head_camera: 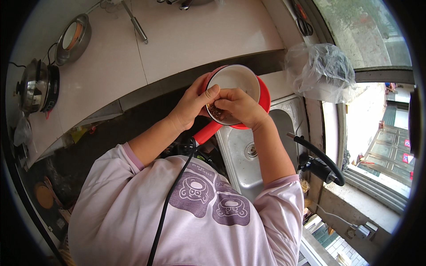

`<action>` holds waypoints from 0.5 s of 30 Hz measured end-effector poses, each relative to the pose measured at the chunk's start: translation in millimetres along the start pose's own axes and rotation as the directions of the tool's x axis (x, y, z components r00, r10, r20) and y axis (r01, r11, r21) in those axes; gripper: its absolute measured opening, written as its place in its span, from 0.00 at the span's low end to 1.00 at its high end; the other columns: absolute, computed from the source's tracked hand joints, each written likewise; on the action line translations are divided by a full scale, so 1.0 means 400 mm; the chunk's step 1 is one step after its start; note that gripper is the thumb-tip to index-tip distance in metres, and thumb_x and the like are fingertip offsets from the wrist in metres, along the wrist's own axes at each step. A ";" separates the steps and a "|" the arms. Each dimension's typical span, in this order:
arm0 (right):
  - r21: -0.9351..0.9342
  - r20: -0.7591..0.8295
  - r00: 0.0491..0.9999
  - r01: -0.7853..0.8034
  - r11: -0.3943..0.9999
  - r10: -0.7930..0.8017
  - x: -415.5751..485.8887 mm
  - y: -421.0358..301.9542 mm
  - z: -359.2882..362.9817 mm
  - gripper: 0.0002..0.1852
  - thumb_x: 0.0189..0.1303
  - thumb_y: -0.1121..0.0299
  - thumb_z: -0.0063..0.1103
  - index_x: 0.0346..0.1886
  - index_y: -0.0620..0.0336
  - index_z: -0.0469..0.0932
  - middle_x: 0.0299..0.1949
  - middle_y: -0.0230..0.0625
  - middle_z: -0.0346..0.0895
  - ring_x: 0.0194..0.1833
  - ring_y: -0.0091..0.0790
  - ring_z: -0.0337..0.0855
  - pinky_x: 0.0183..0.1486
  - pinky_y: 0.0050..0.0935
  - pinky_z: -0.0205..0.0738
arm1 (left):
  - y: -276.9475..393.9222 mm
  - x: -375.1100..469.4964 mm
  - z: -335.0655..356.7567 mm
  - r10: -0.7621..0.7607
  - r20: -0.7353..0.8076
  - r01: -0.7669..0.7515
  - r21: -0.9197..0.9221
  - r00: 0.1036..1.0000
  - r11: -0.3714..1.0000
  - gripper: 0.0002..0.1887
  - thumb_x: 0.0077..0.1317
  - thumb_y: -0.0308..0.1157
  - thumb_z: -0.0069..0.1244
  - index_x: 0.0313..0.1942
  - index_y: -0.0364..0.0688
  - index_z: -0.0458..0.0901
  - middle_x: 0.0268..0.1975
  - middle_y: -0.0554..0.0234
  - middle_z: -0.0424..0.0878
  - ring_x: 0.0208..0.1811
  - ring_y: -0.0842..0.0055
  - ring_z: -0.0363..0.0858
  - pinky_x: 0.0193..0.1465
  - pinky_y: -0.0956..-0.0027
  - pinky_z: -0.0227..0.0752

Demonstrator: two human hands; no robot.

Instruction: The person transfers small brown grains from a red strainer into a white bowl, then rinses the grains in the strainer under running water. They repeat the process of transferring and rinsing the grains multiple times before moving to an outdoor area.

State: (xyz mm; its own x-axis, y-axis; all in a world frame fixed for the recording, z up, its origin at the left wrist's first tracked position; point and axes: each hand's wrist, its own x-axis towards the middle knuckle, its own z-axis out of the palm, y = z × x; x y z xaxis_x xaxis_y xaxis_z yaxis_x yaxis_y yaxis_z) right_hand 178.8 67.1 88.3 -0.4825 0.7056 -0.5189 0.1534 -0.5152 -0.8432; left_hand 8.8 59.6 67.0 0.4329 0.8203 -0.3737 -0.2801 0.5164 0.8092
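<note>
My left hand (194,101) grips the rim and side of a bowl (241,78) with a pale inside and a dark rim, tilted toward me. Inside it, low on the left, lie brown bits of food (218,113). My right hand (238,104) reaches into the bowl, its fingers bent together over the brown bits; whether it pinches any of them is hidden. Behind and beneath the bowl shows a red pan or pot (264,96), its red handle (208,132) pointing down to the left. What supports the red pan is hidden.
A steel sink (239,159) with a black faucet (319,151) lies to the right. A plastic bag (321,71) sits by the window. On the counter (186,36) are a metal-handled utensil (136,26), a steel basin (85,38) and a lidded pot (31,88). A black cord (168,199) crosses my shirt.
</note>
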 end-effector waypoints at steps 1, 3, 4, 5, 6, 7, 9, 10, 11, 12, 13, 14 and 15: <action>0.057 0.003 1.000 -0.018 0.998 0.018 0.001 0.000 0.000 0.06 0.60 0.76 0.51 0.37 0.65 0.78 0.32 0.29 0.77 0.33 0.22 0.75 0.36 0.22 0.71 | -0.001 0.000 0.000 0.004 -0.003 -0.004 0.003 1.000 1.000 0.36 0.64 0.53 0.49 0.66 0.44 0.57 0.60 0.60 0.68 0.60 0.72 0.70 0.50 0.65 0.78; 0.060 0.036 0.999 0.009 0.998 -0.011 0.002 -0.003 0.010 0.05 0.60 0.76 0.53 0.37 0.65 0.77 0.32 0.28 0.76 0.33 0.21 0.74 0.36 0.21 0.70 | -0.002 -0.001 -0.002 0.010 -0.004 -0.009 0.004 1.000 1.000 0.36 0.64 0.53 0.49 0.66 0.44 0.57 0.59 0.60 0.68 0.59 0.73 0.71 0.49 0.66 0.78; 0.063 0.052 0.998 0.022 0.998 -0.026 0.003 -0.005 0.015 0.05 0.60 0.76 0.53 0.38 0.65 0.77 0.31 0.28 0.76 0.33 0.21 0.73 0.36 0.21 0.70 | -0.002 -0.002 -0.003 0.010 -0.002 -0.010 0.001 1.000 1.000 0.36 0.64 0.53 0.49 0.66 0.44 0.57 0.58 0.60 0.69 0.58 0.73 0.71 0.49 0.66 0.78; 0.055 0.061 0.996 0.054 0.997 -0.057 0.008 0.004 0.016 0.05 0.60 0.76 0.54 0.38 0.64 0.77 0.31 0.28 0.75 0.32 0.20 0.73 0.35 0.20 0.70 | -0.002 -0.002 -0.004 0.011 0.001 -0.011 -0.001 1.000 1.000 0.36 0.64 0.53 0.49 0.66 0.44 0.57 0.58 0.61 0.69 0.58 0.74 0.71 0.48 0.66 0.78; 0.048 0.067 0.994 0.085 0.995 -0.089 0.016 0.020 0.015 0.05 0.60 0.76 0.54 0.38 0.64 0.76 0.31 0.28 0.75 0.32 0.20 0.73 0.35 0.20 0.69 | -0.002 -0.002 -0.004 0.013 0.000 -0.013 0.003 1.000 1.000 0.36 0.64 0.53 0.49 0.66 0.44 0.57 0.57 0.61 0.69 0.57 0.74 0.72 0.48 0.67 0.78; 0.041 0.073 0.990 0.117 0.992 -0.120 0.019 0.028 0.014 0.05 0.60 0.76 0.55 0.39 0.64 0.76 0.30 0.27 0.74 0.32 0.20 0.72 0.35 0.20 0.69 | -0.003 -0.002 -0.003 0.016 0.000 -0.016 0.007 1.000 1.000 0.36 0.64 0.53 0.49 0.66 0.44 0.57 0.56 0.61 0.69 0.56 0.75 0.72 0.48 0.67 0.78; 0.067 0.066 0.994 0.088 0.994 -0.093 0.019 0.033 0.012 0.05 0.60 0.75 0.56 0.38 0.64 0.76 0.31 0.28 0.75 0.32 0.20 0.73 0.34 0.20 0.69 | -0.003 -0.003 -0.002 0.013 0.002 -0.013 0.011 1.000 1.000 0.36 0.64 0.53 0.49 0.65 0.44 0.58 0.55 0.62 0.70 0.56 0.75 0.72 0.47 0.67 0.78; 0.080 0.064 0.995 0.074 0.994 -0.079 0.020 0.034 0.011 0.05 0.60 0.75 0.57 0.38 0.63 0.77 0.31 0.28 0.75 0.31 0.20 0.73 0.34 0.20 0.69 | -0.002 -0.004 -0.002 0.008 0.005 -0.008 0.010 1.000 1.000 0.36 0.64 0.53 0.49 0.65 0.44 0.58 0.55 0.62 0.70 0.55 0.75 0.72 0.48 0.67 0.78; 0.115 0.066 0.995 0.065 0.991 -0.073 0.019 0.033 0.008 0.05 0.60 0.75 0.57 0.38 0.63 0.77 0.31 0.28 0.75 0.32 0.21 0.74 0.35 0.20 0.70 | -0.001 -0.005 -0.002 0.002 0.009 -0.002 0.009 1.000 1.000 0.35 0.64 0.53 0.49 0.65 0.44 0.58 0.55 0.62 0.70 0.55 0.75 0.72 0.48 0.67 0.78; 0.146 0.069 0.995 0.056 0.988 -0.067 0.018 0.029 0.004 0.05 0.59 0.75 0.57 0.38 0.64 0.77 0.31 0.28 0.75 0.32 0.21 0.74 0.35 0.21 0.71 | 0.000 -0.006 -0.003 0.008 0.007 -0.008 0.009 1.000 1.000 0.35 0.64 0.53 0.49 0.65 0.44 0.58 0.55 0.62 0.70 0.55 0.76 0.72 0.48 0.66 0.78; 0.177 0.072 0.996 0.046 0.983 -0.060 0.015 0.024 0.000 0.05 0.59 0.74 0.57 0.38 0.64 0.77 0.31 0.29 0.76 0.32 0.22 0.75 0.36 0.21 0.71 | 0.000 -0.007 -0.003 0.013 0.005 -0.013 0.008 1.000 1.000 0.35 0.64 0.53 0.49 0.65 0.44 0.58 0.55 0.62 0.70 0.55 0.76 0.72 0.48 0.66 0.78; 0.185 0.045 0.998 0.043 0.982 -0.052 0.008 0.016 -0.001 0.05 0.59 0.74 0.58 0.38 0.64 0.77 0.31 0.29 0.76 0.32 0.22 0.76 0.36 0.21 0.72 | 0.001 -0.007 -0.003 0.018 0.003 -0.018 0.007 1.000 1.000 0.35 0.64 0.53 0.49 0.65 0.44 0.58 0.56 0.62 0.70 0.56 0.76 0.72 0.48 0.66 0.78; 0.192 0.019 0.999 0.038 0.981 -0.043 -0.001 0.004 -0.002 0.06 0.59 0.74 0.58 0.38 0.64 0.77 0.31 0.30 0.76 0.32 0.23 0.76 0.37 0.22 0.73 | 0.002 -0.006 -0.003 0.027 -0.007 -0.027 -0.006 1.000 1.000 0.36 0.64 0.53 0.50 0.65 0.43 0.59 0.56 0.61 0.70 0.56 0.75 0.72 0.47 0.67 0.78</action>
State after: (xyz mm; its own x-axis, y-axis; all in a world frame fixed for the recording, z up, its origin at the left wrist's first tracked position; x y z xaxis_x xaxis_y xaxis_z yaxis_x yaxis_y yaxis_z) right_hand 180.0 66.3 87.3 -0.5051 0.7175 -0.4795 -0.0332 -0.5714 -0.8200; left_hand 6.6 58.2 67.9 0.4192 0.8355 -0.3553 -0.2962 0.4958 0.8164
